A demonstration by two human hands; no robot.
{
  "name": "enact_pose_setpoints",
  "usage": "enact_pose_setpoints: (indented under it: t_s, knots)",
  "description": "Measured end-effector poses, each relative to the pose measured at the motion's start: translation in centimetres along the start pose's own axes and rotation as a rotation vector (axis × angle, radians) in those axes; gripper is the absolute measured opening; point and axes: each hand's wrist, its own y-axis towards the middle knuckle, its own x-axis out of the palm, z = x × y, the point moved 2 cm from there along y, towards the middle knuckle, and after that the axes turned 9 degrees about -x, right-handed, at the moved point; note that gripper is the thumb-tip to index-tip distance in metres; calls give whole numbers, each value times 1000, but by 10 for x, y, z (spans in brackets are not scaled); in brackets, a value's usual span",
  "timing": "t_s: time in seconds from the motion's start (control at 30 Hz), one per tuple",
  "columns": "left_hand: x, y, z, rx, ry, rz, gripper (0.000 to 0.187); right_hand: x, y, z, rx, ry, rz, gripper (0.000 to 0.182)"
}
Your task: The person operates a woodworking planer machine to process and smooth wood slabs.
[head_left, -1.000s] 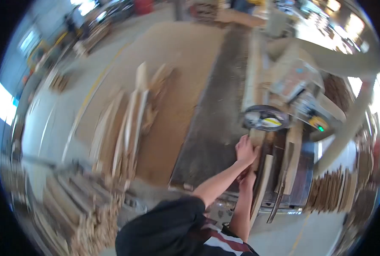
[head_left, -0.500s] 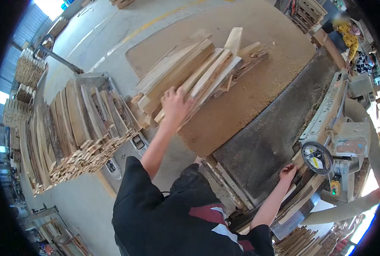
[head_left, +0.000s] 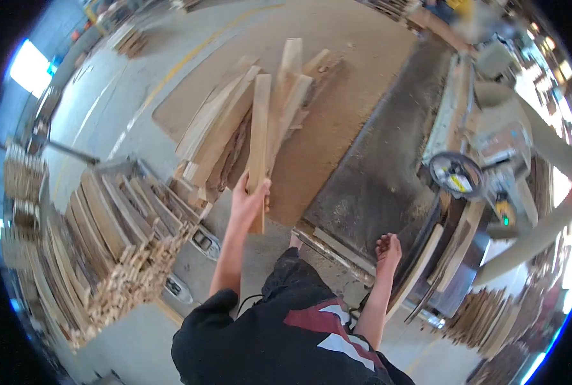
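Observation:
My left hand [head_left: 250, 200] is wrapped round the near end of a long pale wooden board [head_left: 259, 128], which is raised and points away from me. Behind it lies a pile of rough boards [head_left: 218, 125], some with bark along their edges. My right hand [head_left: 388, 251] hangs over the near end of a dark machine table [head_left: 369, 186]; its fingers are curled in and nothing shows in them. Right of that hand, a curved wooden strip [head_left: 420, 263] lies along the machine's side.
A large stack of boards [head_left: 116, 237] stands on my left, with a pallet jack [head_left: 205, 242] beneath. The machine's handwheel [head_left: 456, 174], a thick hose [head_left: 529, 240] and a control box with a green light [head_left: 505, 215] are on the right. More strips [head_left: 485, 321] are stacked below.
My left hand has taken hold of a board from the pile and raised it. My right hand has left the wood by the handwheel and drawn back towards me. The view has shifted.

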Motion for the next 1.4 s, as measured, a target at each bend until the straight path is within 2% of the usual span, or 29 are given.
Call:
enact_pose_setpoints:
  t_s: [0.07, 0.1, 0.13, 0.17, 0.2, 0.23, 0.3, 0.33, 0.37, 0.4, 0.47, 0.53, 0.6, 0.63, 0.7, 0.73, 0.8, 0.83, 0.93, 1.0, 1.1, 1.2, 1.27, 1.3, 1.4]
  knots:
    - [23, -15, -34, 29, -131, 10, 47, 0, -51, -2, -6, -14, 12, 27]
    - [35, -25, -42, 33, -103, -24, 47, -4, -68, -2, -10, -53, -14, 26]
    - [47, -34, -49, -17, -216, -124, 49, -19, -75, 2, -14, -25, 27, 26]
    - [61, -42, -58, -79, -323, -226, 50, -35, -83, 4, -246, -269, 38, 23]
    - [72, -44, -74, -84, -235, -268, 50, -52, -98, 7, -457, -526, 62, 20]
    - [85, -52, -82, -91, -193, -295, 51, -46, -126, -32, -563, -665, 165, 13]
    - [110, -62, -101, -120, -93, -405, 51, -72, -148, -44, -743, -754, 403, 14]
    - [120, -62, -116, 1, -5, -344, 52, -86, -158, -45, -656, -792, 530, 22]
    - [128, -62, -130, 133, 71, -287, 54, -98, -165, -48, -714, -846, 615, 32]
    - [135, -60, -149, 125, 108, -363, 54, -111, -170, -47, -727, -1031, 687, 42]
    - [139, -57, -174, 461, 651, -135, 50, -130, -177, -48, -633, -1220, 594, 48]
    - [149, -64, -178, 402, 649, -186, 51, -137, -177, -39, -499, -1174, 564, 49]
    - [155, -69, -185, 621, 661, -173, 52, -143, -179, -39, -526, -1197, 562, 46]
    - [157, -72, -187, 616, 657, -168, 52, -143, -179, -39, -556, -1108, 551, 45]
    - [159, -78, -188, 769, 807, -66, 52, -136, -181, -42, -620, -990, 540, 40]
    - [156, -76, -194, 760, 808, -39, 52, -129, -182, -44, -628, -989, 512, 40]
    - [153, -65, -212, 376, 576, -267, 54, -118, -185, -47, -682, -919, 527, 37]
    - [154, -66, -214, 66, 328, -450, 59, -105, -184, -54, -699, -909, 524, 35]
    - [158, -77, -207, -66, 196, -540, 63, -62, -167, -59, -724, -919, 406, 36]
    - [162, -84, -198, -88, 192, -581, 64, -30, -136, -41, -591, -793, 300, 36]
    - [160, -76, -205, -144, 161, -603, 61, 23, -101, -20, -547, -782, 255, 34]
    - [152, -66, -218, -23, 264, -550, 63, 70, -84, 5, -527, -725, 85, 33]
    - [151, -65, -218, -88, 215, -587, 68, 80, -84, 10, -587, -842, 43, 32]
    - [153, -66, -216, -84, 212, -565, 68, 80, -87, 6, -500, -825, 24, 34]
    - [155, -76, -205, -74, 98, -588, 69, 68, -82, 16, -492, -747, -9, 36]
